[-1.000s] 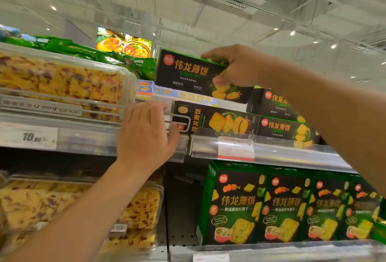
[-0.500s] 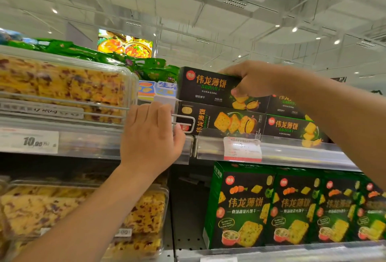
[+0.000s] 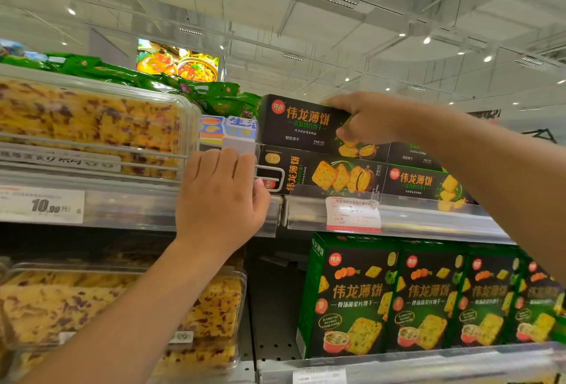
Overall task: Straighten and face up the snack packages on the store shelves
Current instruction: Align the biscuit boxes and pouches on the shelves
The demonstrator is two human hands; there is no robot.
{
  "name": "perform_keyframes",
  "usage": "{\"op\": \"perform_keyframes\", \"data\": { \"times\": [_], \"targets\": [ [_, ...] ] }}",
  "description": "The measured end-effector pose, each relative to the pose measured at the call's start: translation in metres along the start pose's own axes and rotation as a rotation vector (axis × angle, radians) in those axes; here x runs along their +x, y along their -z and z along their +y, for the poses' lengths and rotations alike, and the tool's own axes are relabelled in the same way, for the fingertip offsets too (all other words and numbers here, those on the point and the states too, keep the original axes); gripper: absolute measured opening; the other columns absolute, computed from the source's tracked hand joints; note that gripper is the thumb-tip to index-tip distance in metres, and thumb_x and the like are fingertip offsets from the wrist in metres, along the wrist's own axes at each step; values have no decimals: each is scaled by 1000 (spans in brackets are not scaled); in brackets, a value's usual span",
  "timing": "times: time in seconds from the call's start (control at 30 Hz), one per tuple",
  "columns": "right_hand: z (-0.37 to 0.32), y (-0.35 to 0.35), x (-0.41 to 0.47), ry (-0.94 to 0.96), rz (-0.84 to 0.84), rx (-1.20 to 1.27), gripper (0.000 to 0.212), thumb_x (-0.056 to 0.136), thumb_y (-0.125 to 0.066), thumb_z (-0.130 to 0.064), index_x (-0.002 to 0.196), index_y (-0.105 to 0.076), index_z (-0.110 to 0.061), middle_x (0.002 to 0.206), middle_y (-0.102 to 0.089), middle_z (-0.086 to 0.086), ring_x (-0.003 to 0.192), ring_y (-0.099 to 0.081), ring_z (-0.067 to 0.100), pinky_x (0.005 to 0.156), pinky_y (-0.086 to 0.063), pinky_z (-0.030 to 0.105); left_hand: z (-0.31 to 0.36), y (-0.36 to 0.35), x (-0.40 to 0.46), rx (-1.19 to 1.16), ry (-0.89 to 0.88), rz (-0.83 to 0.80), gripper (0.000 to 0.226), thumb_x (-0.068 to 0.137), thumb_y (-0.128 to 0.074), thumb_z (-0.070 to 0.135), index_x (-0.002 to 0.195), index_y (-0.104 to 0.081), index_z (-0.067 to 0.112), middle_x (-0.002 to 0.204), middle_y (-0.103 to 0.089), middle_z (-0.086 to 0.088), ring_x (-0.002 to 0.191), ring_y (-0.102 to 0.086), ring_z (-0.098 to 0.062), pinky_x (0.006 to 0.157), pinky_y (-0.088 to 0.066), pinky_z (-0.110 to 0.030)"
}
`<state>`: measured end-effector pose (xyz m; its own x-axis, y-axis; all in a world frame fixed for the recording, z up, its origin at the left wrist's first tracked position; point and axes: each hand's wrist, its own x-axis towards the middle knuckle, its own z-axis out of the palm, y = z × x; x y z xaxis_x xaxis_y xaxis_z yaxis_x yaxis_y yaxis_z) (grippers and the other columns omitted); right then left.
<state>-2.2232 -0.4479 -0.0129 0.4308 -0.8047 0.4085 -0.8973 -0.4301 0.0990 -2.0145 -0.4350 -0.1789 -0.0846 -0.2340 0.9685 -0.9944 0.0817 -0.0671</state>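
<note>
On the upper shelf (image 3: 398, 218), the right hand (image 3: 367, 117) grips the right end of the top black cracker box (image 3: 303, 126), stacked on another, while the left hand (image 3: 220, 199) clasps the wire divider (image 3: 272, 178).

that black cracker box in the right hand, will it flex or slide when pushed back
The black cracker box probably stays stiff: its edges look crisp in the right hand. It likely slides easily, its smooth carton resting flat on the box below.
</note>
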Motion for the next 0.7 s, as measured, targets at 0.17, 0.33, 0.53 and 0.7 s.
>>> {"op": "perform_keyframes", "data": {
  "times": [0.17, 0.33, 0.53, 0.7],
  "targets": [
    [9, 0, -11, -67, 57, 125, 69, 93, -62, -25, 149, -26, -43, 144, -48, -4, 121, -50, 23, 100, -37, 34, -2, 1, -1, -27, -22, 17, 26, 91, -44, 32, 99, -55, 9, 86, -51, -8, 83, -46, -28, 79, -38, -41],
    [32, -21, -67, 38, 337, 2, 56, 93, -61, -24, 145, -40, -26, 156, -34, 0, 143, -28, 22, 117, -20, 40, 2, -3, -7, -106, 14, 114, 29, 90, -48, 24, 109, -54, 3, 108, -54, -19, 105, -49, -39, 99, -35, -49],
    [99, -70, -146, -36, 303, -90, 52, 98, -52, -25, 147, -38, -20, 160, -24, 4, 149, -13, 21, 121, -3, 40, 112, -7, -22, -419, -200, -11, 42, 80, -58, 19, 120, -56, 7, 134, -50, -20, 138, -35, -39, 117, -13, -60],
    [191, -108, -185, -135, 245, -103, 56, 101, -46, -28, 152, -25, -25, 164, -10, 0, 151, -2, 18, 120, 2, 40, 199, -23, -9, -431, -337, -137, 57, 78, -61, 24, 132, -53, 7, 145, -46, -19, 140, -34, -37, 116, -19, -60]
  ]
}}
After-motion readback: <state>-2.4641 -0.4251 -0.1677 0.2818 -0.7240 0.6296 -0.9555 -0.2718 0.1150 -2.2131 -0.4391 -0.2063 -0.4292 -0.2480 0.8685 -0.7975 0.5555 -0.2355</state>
